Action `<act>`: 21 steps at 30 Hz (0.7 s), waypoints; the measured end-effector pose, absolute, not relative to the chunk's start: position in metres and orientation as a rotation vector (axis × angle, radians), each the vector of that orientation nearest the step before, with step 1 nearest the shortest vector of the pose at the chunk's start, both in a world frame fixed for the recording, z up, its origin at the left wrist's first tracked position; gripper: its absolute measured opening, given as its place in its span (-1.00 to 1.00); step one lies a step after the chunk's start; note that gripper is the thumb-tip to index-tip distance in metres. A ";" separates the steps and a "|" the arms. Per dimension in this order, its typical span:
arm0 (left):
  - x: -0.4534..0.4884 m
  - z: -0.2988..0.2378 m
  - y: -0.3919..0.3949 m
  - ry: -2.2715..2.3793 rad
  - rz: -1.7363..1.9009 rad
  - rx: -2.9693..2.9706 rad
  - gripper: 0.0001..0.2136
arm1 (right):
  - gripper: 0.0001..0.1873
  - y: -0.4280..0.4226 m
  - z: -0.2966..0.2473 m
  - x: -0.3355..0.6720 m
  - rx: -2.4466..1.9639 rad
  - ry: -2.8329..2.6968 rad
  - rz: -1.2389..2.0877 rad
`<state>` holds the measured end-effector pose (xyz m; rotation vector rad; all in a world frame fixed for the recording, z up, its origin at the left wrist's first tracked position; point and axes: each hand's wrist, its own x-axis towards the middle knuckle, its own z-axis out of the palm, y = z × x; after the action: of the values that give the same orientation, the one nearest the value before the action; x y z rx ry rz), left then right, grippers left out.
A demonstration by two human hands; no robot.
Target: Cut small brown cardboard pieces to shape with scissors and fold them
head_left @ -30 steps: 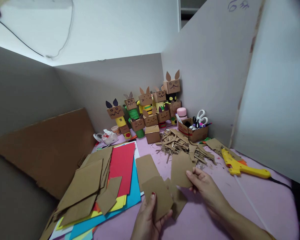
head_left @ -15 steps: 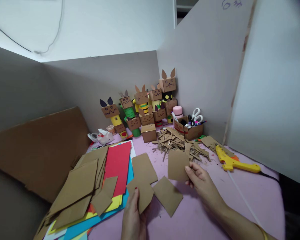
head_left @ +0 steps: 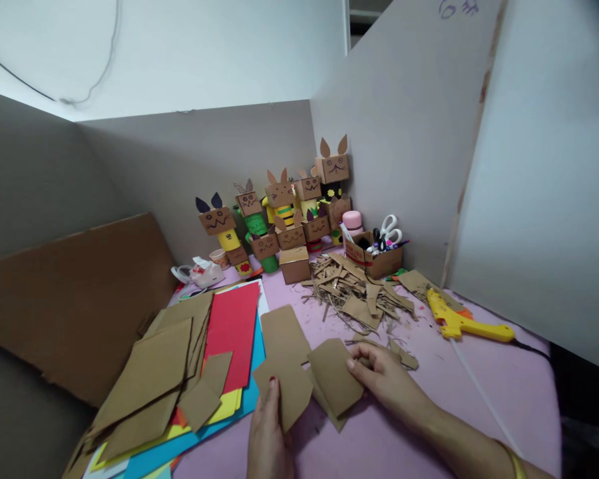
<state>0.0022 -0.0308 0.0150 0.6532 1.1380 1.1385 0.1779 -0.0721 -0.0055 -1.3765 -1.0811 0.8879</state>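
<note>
In my left hand (head_left: 268, 429) is a cut cardboard piece (head_left: 285, 389) with angled corners, pinched at its lower left under the thumb. My right hand (head_left: 379, 372) grips another cardboard piece (head_left: 335, 376) by its right edge. That piece overlaps a similar cardboard square (head_left: 324, 402) lying on the table, partly covered by it. Just beyond the left-hand piece, a further cardboard piece with rounded corners (head_left: 284, 332) lies flat.
Stacked cardboard sheets (head_left: 150, 379) and coloured paper (head_left: 233, 326) lie at left. Cardboard scraps (head_left: 354, 286) are heaped in the middle, before several cardboard animal figures (head_left: 282, 193). A box of scissors and pens (head_left: 382, 261) stands behind; a yellow glue gun (head_left: 472, 326) rests at right.
My right hand has brought its cardboard piece down and left, over the square on the table. More scraps now show near the heap. My left hand keeps its piece almost in place.
</note>
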 end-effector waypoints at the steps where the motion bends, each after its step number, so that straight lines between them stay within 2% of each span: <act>1: 0.001 0.012 -0.030 1.136 1.153 0.656 -0.76 | -0.78 -0.072 -0.006 0.179 -1.397 -1.108 0.870; 5: -0.002 0.010 -0.030 1.126 1.189 0.712 -0.79 | -0.84 -0.072 -0.004 0.183 -1.478 -1.203 0.775; 10: 0.002 0.017 -0.037 1.055 1.121 0.768 -0.70 | -0.88 -0.074 0.002 0.184 -1.567 -1.274 0.654; 14: 0.005 0.014 -0.040 0.991 1.133 0.825 -0.64 | -0.74 -0.078 0.006 0.180 -1.563 -1.248 0.485; 19: 0.007 0.015 -0.047 0.882 1.058 1.098 -0.64 | -0.61 -0.083 0.005 0.165 -1.083 -1.333 1.017; 21: 0.008 0.016 -0.049 0.898 1.074 1.241 -0.71 | -0.64 -0.083 0.004 0.161 -1.004 -1.363 1.059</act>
<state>0.0077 -0.0488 0.0163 1.2408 0.8981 1.0736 0.1614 -0.0832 0.0041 -1.0040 -1.3626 1.0592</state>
